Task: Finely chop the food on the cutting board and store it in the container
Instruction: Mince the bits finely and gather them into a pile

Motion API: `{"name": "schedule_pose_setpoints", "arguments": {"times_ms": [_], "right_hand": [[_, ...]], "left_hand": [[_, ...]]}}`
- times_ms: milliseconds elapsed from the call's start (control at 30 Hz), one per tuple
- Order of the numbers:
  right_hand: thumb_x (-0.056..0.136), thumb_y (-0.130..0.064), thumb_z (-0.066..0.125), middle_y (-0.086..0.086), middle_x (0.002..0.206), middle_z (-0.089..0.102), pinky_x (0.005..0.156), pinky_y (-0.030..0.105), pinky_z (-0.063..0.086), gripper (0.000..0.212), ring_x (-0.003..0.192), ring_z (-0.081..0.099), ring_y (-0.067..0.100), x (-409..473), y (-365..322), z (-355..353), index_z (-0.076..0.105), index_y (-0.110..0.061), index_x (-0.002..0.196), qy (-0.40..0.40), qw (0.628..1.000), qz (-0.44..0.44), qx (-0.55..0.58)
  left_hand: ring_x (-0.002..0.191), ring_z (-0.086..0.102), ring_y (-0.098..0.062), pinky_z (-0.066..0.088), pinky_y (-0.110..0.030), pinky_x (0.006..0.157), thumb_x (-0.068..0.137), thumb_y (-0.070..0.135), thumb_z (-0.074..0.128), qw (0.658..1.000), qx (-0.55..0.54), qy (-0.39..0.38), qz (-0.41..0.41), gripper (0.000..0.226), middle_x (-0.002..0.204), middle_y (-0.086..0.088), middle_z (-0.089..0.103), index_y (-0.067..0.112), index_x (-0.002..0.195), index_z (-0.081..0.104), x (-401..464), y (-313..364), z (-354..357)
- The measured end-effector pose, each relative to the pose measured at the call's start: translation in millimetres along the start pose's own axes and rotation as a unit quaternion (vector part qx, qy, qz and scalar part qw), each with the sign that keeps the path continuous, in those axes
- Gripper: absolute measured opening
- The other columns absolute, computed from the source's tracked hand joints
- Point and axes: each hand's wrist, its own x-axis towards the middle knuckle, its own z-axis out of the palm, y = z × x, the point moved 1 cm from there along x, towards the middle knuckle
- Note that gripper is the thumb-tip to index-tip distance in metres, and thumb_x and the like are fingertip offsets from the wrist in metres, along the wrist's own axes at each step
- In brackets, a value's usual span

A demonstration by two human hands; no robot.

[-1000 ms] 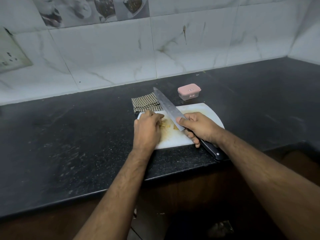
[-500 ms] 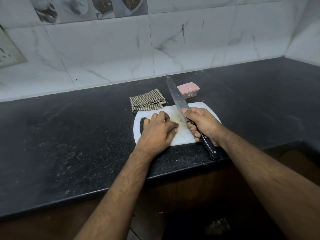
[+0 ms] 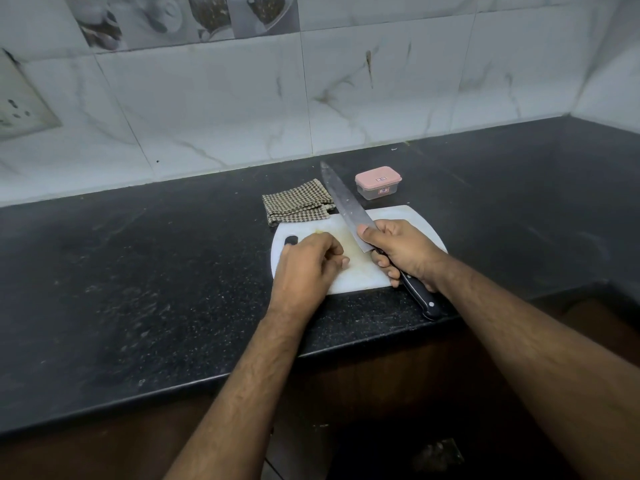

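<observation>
The right hand (image 3: 403, 249) grips a large knife (image 3: 349, 211) where the blade meets the black handle, thumb pressed on the flat of the blade and fingers curled under. The handle sticks out toward the near edge of the counter. Half a second ago the blade pointed more steeply away; now it leans a little more to the far left, its tip above the counter beyond the board, near the cloth. A second ago the blade lay lower, over the food between the hands.

The left hand (image 3: 308, 263) rests on the left part of the white cutting board (image 3: 412, 220), fingers curled under so the knuckles face the blade. What it holds, if anything, is hidden beneath it. It has drawn back to the left since half a second ago, when its fingers reached close to the knife.

Between the hands a pale yellowish smear of food (image 3: 348, 242) shows on the board, with a small bit just beyond the left knuckles. The pieces are too small to make out.

Just past the board's far left corner lies a folded checked cloth (image 3: 296, 206). Beyond the far edge, right of the blade, stands a small clear container (image 3: 378, 182) with its pink lid on. All rest on a dark speckled counter (image 3: 138, 271) against a pale tiled wall (image 3: 207, 109).
</observation>
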Motion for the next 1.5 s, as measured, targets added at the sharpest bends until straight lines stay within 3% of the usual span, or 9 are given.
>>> {"name": "schedule_pose_setpoints", "arguments": {"times_ms": [100,367,567,733,867,1067,1267,1367,1500], "right_hand": [[0.102,-0.039,0.056,0.002,0.054,0.046,0.036,0.024,0.038,0.028,0.036,0.035,0.012,2,-1,1,0.055,-0.013,0.091,-0.022,0.999,-0.003,-0.026],[0.096,-0.044,0.063,0.004,0.056,0.046,0.041,0.027,0.044,0.034,0.038,0.037,0.014,2,-7,9,0.056,-0.015,0.082,-0.089,0.984,-0.002,-0.152],[0.098,-0.042,0.062,0.001,0.055,0.048,0.041,0.027,0.044,0.033,0.037,0.040,0.014,0,-8,13,0.058,-0.012,0.084,-0.071,0.978,-0.001,-0.194],[0.098,-0.042,0.060,-0.001,0.057,0.057,0.042,0.028,0.046,0.019,0.036,0.047,0.012,-1,-12,20,0.060,-0.026,0.088,-0.065,0.957,-0.026,-0.282],[0.098,-0.043,0.058,0.003,0.065,0.062,0.039,0.026,0.044,0.028,0.035,0.049,0.013,-1,-14,24,0.062,-0.023,0.117,-0.053,0.943,-0.032,-0.328],[0.100,-0.046,0.051,0.005,0.074,0.065,0.040,0.027,0.047,0.018,0.035,0.054,0.013,0,-19,26,0.053,-0.029,0.103,-0.068,0.906,-0.052,-0.415],[0.102,-0.045,0.047,-0.002,0.072,0.060,0.056,0.040,0.055,0.030,0.062,0.066,0.025,2,-19,29,0.041,-0.030,0.076,-0.077,0.864,-0.093,-0.489],[0.105,-0.041,0.044,-0.006,0.077,0.055,0.062,0.033,0.042,0.027,0.071,0.055,0.014,2,-24,32,0.042,-0.030,0.080,-0.104,0.844,-0.092,-0.518],[0.107,-0.039,0.039,-0.006,0.079,0.053,0.068,0.033,0.039,0.023,0.072,0.050,0.010,2,-28,36,0.045,-0.023,0.092,-0.124,0.830,-0.081,-0.537]], "left_hand": [[0.076,0.059,-0.004,0.051,-0.028,0.071,0.089,0.027,0.079,0.995,-0.069,0.047,-0.062,0.010,0.081,0.012,0.067,0.023,0.089,0.070,-17,-3,-8],[0.082,0.064,-0.002,0.047,-0.020,0.073,0.097,0.029,0.070,0.977,-0.102,0.032,-0.185,0.015,0.087,0.012,0.071,0.022,0.086,0.077,-21,-7,-12],[0.100,0.057,0.001,0.042,-0.009,0.094,0.099,0.011,0.062,0.981,-0.069,-0.028,-0.179,0.025,0.115,0.015,0.055,0.023,0.117,0.074,-29,-19,-15],[0.097,0.057,-0.001,0.050,-0.025,0.097,0.094,0.019,0.074,0.980,-0.076,0.006,-0.186,0.013,0.107,0.011,0.056,0.022,0.107,0.076,-29,-17,-15],[0.094,0.055,-0.005,0.048,-0.024,0.091,0.091,0.026,0.077,0.981,-0.040,0.028,-0.190,0.011,0.103,0.010,0.054,0.020,0.100,0.075,-29,-13,-16],[0.097,0.055,-0.008,0.048,-0.024,0.087,0.093,0.028,0.075,0.984,-0.001,0.030,-0.175,0.011,0.104,0.005,0.052,0.019,0.098,0.074,-31,-8,-14],[0.095,0.055,-0.013,0.049,-0.028,0.084,0.095,0.027,0.071,0.988,0.033,0.030,-0.150,0.012,0.101,0.003,0.052,0.015,0.095,0.072,-28,-3,-13],[0.092,0.055,-0.014,0.050,-0.032,0.083,0.095,0.026,0.070,0.989,0.059,0.030,-0.131,0.011,0.098,0.004,0.054,0.015,0.095,0.072,-28,-3,-12],[0.093,0.054,-0.013,0.050,-0.034,0.085,0.094,0.025,0.072,0.990,0.056,0.034,-0.127,0.010,0.094,0.008,0.054,0.016,0.097,0.073,-28,-3,-12]]}}
